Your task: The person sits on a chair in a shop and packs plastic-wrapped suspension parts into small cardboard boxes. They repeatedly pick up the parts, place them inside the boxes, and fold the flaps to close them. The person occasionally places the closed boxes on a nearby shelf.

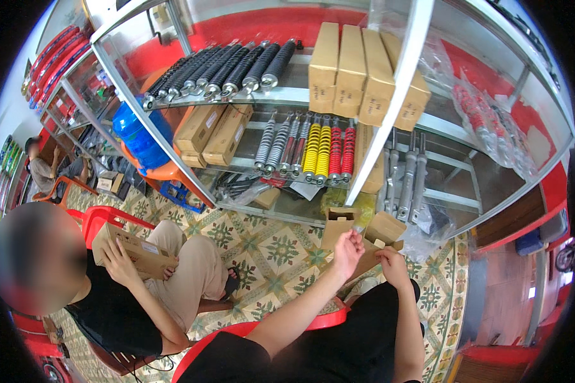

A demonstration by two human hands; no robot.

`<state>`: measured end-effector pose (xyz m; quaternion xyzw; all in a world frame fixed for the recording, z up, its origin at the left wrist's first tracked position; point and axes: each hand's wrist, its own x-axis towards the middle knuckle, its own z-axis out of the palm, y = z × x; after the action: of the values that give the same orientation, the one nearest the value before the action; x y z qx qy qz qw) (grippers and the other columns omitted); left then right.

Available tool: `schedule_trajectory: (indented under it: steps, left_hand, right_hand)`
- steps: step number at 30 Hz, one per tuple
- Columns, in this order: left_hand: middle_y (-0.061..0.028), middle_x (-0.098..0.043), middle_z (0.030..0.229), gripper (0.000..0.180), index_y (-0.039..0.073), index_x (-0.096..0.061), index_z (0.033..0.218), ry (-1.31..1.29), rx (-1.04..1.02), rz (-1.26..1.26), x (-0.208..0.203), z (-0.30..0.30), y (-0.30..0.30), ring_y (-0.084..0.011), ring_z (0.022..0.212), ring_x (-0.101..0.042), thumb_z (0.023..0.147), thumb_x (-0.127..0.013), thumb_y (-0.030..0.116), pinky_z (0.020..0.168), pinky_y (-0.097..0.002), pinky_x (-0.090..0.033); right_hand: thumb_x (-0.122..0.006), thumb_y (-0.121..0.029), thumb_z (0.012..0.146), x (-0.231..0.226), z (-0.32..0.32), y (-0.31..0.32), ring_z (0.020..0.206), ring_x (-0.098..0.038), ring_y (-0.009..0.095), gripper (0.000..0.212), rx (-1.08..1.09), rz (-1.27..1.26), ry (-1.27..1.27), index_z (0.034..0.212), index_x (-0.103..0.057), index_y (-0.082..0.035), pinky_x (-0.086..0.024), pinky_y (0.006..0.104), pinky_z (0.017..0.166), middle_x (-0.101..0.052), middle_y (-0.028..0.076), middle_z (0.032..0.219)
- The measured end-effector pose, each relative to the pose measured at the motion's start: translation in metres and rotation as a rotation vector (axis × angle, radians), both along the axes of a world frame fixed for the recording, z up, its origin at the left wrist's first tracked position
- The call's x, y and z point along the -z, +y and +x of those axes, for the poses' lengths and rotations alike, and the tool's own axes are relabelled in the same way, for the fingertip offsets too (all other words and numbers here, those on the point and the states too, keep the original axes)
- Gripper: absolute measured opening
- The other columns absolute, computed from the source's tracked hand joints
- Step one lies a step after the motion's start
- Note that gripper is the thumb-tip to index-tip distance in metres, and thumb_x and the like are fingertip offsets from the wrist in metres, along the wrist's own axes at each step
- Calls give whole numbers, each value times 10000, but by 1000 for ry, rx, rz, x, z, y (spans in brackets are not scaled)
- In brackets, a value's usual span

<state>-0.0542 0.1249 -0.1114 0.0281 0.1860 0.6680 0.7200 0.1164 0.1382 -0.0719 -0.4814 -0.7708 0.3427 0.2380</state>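
Note:
In front of my knees is a brown cardboard box (pixel 385 228) with its flaps raised. My right hand (pixel 394 265) is closed on the edge of this box at its near right side. My left hand (pixel 349 252) is raised over the left part of the box, its fingers curled together; whether anything is between them I cannot make out. Just beyond the left hand stands another brown cardboard piece (pixel 338 223) with a dark slot at its top; whether it belongs to the same box is unclear. Clear and yellowish plastic wrap (pixel 364 209) lies behind them.
A glass display case ahead holds black shock absorbers (pixel 227 69), coloured ones (pixel 319 150) and tall brown boxes (pixel 351 70). To my left, a seated co-worker holds a brown box (pixel 137 254). Another person (pixel 45 166) sits farther back. A blue water jug (pixel 137 134) stands beside the case.

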Motion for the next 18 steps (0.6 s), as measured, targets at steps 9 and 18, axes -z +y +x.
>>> schedule_trajectory:
  steps: [9, 18]
  left_hand:
    - [-135, -382, 1345, 904, 64, -288, 1404, 1286, -160, 518, -37, 19, -11, -289, 1262, -359, 687, -778, 314, 1065, -402, -263]
    - [-71, -608, 1109, 645, 38, -532, 1171, 962, 154, 260, -35, 11, -8, -155, 1021, -568, 619, -854, 123, 895, -314, -447]
  right_hand:
    - [-524, 61, 796, -125, 23, -55, 755, -611, 284, 155, 146, 253, 129, 904, -633, 42, -473, 341, 689, -593, 146, 866]
    - [-531, 80, 781, -193, 4, -83, 958, -594, 226, 233, 146, 450, 375, 975, -637, 4, -465, 304, 803, -562, 128, 1105]
